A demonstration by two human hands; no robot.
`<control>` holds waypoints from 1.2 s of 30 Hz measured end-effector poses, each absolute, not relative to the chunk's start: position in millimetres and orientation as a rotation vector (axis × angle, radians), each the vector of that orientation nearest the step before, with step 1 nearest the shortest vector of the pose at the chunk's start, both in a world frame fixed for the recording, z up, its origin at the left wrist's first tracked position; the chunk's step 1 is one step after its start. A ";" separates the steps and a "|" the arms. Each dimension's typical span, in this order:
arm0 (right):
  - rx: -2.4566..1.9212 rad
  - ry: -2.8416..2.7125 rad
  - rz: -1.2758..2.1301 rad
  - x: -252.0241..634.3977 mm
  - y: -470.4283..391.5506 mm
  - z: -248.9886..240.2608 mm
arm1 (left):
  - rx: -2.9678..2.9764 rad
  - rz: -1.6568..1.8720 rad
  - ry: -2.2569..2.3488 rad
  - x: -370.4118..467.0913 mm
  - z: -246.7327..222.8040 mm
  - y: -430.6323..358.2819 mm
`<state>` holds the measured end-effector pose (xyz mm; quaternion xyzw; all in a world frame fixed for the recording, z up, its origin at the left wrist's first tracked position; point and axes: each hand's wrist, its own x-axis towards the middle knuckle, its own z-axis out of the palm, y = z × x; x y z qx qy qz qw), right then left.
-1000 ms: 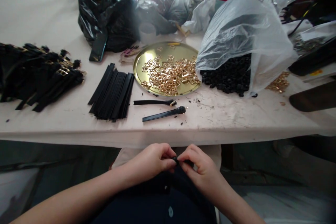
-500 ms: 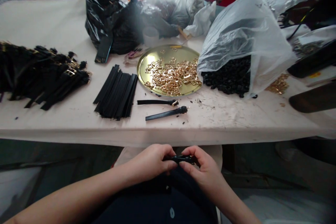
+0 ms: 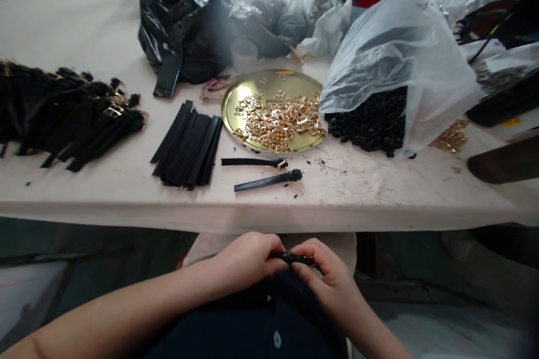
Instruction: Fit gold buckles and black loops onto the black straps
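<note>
Below the table's front edge, over my lap, both hands pinch one black strap (image 3: 290,258). My left hand (image 3: 256,258) grips its left part between thumb and fingers. On its right part my right hand (image 3: 322,266) is closed, thumb below and forefinger above. The fingers cover most of the strap, so whether a buckle is on it I cannot tell. Two black straps with gold buckles lie on the table ahead: an upper strap (image 3: 252,162) and a lower strap (image 3: 267,180). A stack of plain black strips (image 3: 187,146) lies to their left.
Gold buckles (image 3: 278,120) lie on a round gold tray (image 3: 229,106). Right of it, a clear plastic bag (image 3: 391,39) spills small black loops (image 3: 370,123). Buckled straps (image 3: 71,118) are heaped at the left. A phone (image 3: 168,76) leans against a black bag (image 3: 189,28).
Both hands still hold the strap and have shifted only slightly, with the fingers closer around it. The table scene sits a little higher in view.
</note>
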<state>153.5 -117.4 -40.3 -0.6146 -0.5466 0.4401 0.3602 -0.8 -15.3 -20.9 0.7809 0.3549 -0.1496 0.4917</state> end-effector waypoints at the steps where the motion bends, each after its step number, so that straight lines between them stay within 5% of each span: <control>1: -1.589 -1.406 1.137 155.6 -117.4 -40.4 | 1.907 -0.366 0.863 -1.7 -19.7 -13.4; 16: -1.552 -1.598 0.995 145.8 -121.4 -41.7 | 1.979 -0.381 0.812 -3.6 -13.7 -13.6; 23: -1.501 -2.203 0.244 150.6 -95.8 -23.4 | 1.611 -0.235 0.789 -10.2 2.3 2.2; 28: -1.347 -2.382 0.116 157.6 -73.1 -14.9 | 1.536 -0.165 0.767 -9.9 5.1 17.7; 36: -1.480 -2.323 -0.166 174.1 -0.9 -52.3 | 2.331 0.147 0.993 3.2 -12.7 69.5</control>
